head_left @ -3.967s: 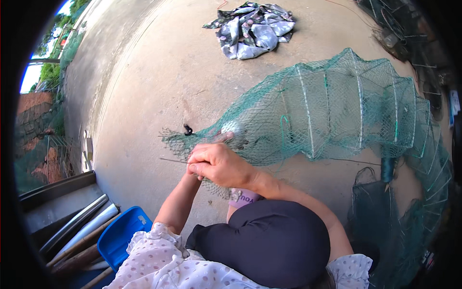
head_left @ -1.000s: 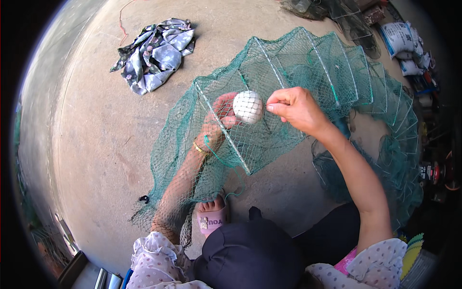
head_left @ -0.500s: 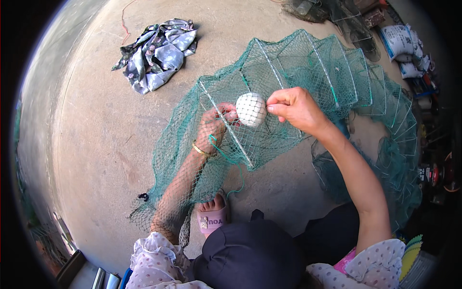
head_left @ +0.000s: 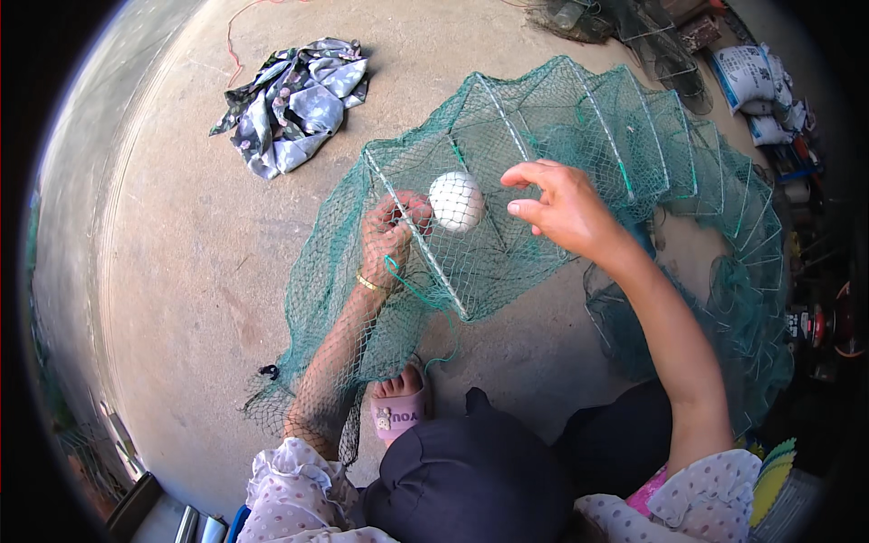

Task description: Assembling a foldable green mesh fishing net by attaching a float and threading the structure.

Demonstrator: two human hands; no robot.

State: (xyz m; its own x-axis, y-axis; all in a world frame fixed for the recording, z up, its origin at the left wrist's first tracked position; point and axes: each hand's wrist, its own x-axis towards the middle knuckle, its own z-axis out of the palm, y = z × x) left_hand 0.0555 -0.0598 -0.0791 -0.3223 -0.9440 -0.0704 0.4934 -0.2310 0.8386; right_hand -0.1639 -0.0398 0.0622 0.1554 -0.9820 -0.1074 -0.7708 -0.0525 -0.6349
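A green mesh net trap [head_left: 534,217] with stiff cross rods stretches over the floor in front of me. My left hand [head_left: 396,226], wearing a gold-coloured bangle, reaches inside the mesh with bent, closed fingers. Those fingertips are at the left side of a smooth white ball [head_left: 455,202], which sits under the netting; their exact grip is partly hidden by a rod and mesh. To the right of the ball, outside the net, my right hand [head_left: 557,206] holds nothing, thumb and fingers apart. A loose green cord [head_left: 441,357] hangs from the net near my left wrist.
Crumpled patterned cloth [head_left: 299,104] lies on the concrete floor [head_left: 199,262] at the far left. More dark netting [head_left: 652,45] is at the back. White sacks [head_left: 756,81] stand at the far right. My foot in a pink slipper [head_left: 399,412] is below the net.
The right thumb and fingers have parted and drawn back from the netting over the ball. My left hand and the ball have shifted slightly left.
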